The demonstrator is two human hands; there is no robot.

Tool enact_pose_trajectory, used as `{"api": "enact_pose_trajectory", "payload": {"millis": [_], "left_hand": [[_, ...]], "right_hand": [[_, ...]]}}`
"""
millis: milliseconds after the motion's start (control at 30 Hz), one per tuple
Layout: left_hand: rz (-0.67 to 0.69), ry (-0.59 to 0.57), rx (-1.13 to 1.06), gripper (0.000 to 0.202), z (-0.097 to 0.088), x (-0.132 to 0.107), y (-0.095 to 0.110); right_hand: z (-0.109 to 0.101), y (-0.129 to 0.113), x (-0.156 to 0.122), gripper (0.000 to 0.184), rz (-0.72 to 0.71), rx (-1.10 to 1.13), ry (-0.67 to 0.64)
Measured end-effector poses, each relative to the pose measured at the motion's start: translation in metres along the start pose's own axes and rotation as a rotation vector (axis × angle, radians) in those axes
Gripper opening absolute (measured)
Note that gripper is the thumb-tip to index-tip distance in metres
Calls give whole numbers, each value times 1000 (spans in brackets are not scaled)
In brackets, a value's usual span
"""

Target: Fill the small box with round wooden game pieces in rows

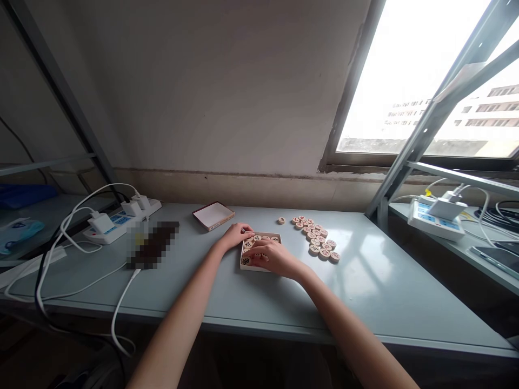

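Note:
A small open box (260, 269) lies on the grey-blue table, holding several round wooden Chinese chess pieces (257, 238) with black and red characters. My left hand (238, 234) grips the box at its far left corner, fingers closed on the edge. Over the box is my right hand (273, 258), its fingers bent down among the pieces at the left side and closed on a Chinese chess piece, mostly hidden by the hand. Right of the box, more pieces (315, 234) with red characters lie in a slanting group. One piece (281, 220) sits apart, behind the box.
The box lid (213, 215) lies upturned at the back left. A power strip (117, 220) with plugs and white cables, plus a pixelated dark item (156, 246), occupies the table's left. Metal shelf posts (383, 213) stand at both sides, with a wall (227, 186) behind.

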State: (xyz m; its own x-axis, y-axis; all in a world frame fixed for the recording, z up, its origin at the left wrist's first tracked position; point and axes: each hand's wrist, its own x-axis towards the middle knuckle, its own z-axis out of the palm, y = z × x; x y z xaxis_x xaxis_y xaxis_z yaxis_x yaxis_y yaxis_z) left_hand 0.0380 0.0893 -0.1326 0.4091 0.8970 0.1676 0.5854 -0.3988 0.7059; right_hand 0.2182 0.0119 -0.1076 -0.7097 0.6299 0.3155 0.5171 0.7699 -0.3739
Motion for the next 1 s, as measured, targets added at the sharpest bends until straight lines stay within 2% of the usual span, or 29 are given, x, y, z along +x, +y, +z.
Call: {"api": "enact_pose_trajectory", "payload": {"millis": [333, 500, 733, 1000], "left_hand": [[5, 8, 17, 29, 1, 2, -2], [13, 15, 16, 29, 3, 5, -7], [14, 14, 22, 30, 3, 4, -5], [22, 5, 19, 31, 2, 3, -4]], "right_hand": [[10, 2, 3, 20, 41, -30, 64], [9, 2, 3, 19, -7, -15, 25], [13, 3, 5, 15, 32, -41, 57], [13, 7, 4, 15, 37, 35, 59]]}}
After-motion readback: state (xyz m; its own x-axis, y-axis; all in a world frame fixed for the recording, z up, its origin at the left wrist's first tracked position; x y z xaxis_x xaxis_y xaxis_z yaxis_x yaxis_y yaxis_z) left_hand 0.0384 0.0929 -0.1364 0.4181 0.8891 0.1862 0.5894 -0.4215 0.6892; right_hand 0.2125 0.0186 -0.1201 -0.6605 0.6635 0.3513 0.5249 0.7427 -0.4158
